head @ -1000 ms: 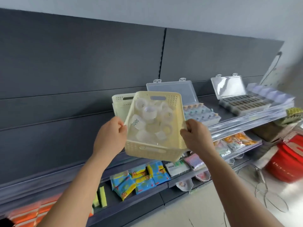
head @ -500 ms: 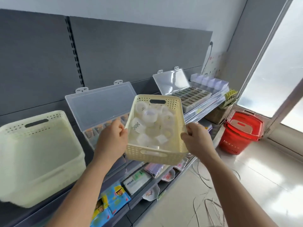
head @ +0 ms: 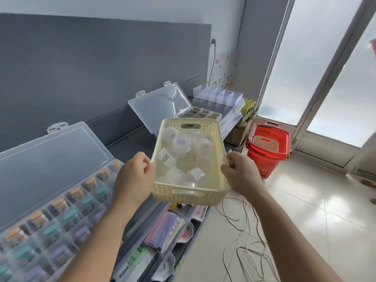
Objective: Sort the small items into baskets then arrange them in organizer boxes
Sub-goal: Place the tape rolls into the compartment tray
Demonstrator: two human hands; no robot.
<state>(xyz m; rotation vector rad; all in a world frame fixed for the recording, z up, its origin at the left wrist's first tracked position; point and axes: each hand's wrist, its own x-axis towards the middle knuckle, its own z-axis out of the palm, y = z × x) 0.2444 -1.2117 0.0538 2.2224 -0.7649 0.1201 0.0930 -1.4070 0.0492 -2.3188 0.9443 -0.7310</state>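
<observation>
Almost no writing is legible. A flat packet [head: 140, 252] low on the shelving [head: 130, 143] has small dark print that may read "MAX", too blurred to be sure. A second packet [head: 124, 270] beside it shows unreadable dark characters. Dark dotted patches on the tubs [head: 165, 158] in the basket [head: 189, 198] cannot be read.

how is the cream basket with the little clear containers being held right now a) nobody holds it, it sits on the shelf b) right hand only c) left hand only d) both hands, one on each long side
d: the left hand grips one long side of the cream basket and the right hand grips the opposite side, so both hands carry it.
</observation>
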